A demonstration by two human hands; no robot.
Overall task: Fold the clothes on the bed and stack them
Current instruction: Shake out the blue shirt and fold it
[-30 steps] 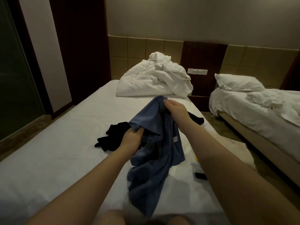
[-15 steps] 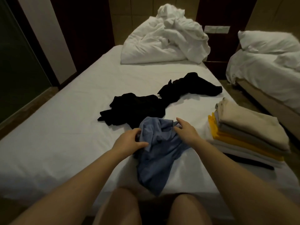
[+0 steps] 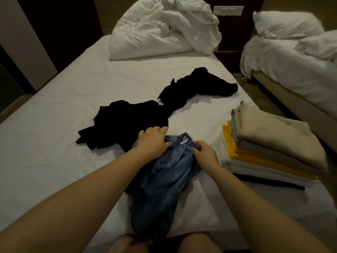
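Observation:
A crumpled blue shirt (image 3: 164, 181) lies on the white bed (image 3: 54, 143) right in front of me, its lower end hanging over the near edge. My left hand (image 3: 152, 141) grips the shirt's top left part, fingers curled over the cloth. My right hand (image 3: 205, 152) pinches the collar edge just right of a small white label. Two black garments lie further back: one (image 3: 125, 121) just beyond my left hand, the other (image 3: 197, 88) toward the right. A stack of folded clothes (image 3: 273, 143), beige on top, sits at the bed's right edge.
A bunched white duvet (image 3: 164, 28) fills the head of the bed. A second bed (image 3: 295, 57) with white bedding stands to the right across a narrow floor gap. Dark wall panels and a doorway are at the left. My knees show at the bottom.
The blue shirt came down from mid-air onto the bed. Both hands lowered with it and shifted their grip toward the collar. My view tilted downward, bringing the folded stack into sight.

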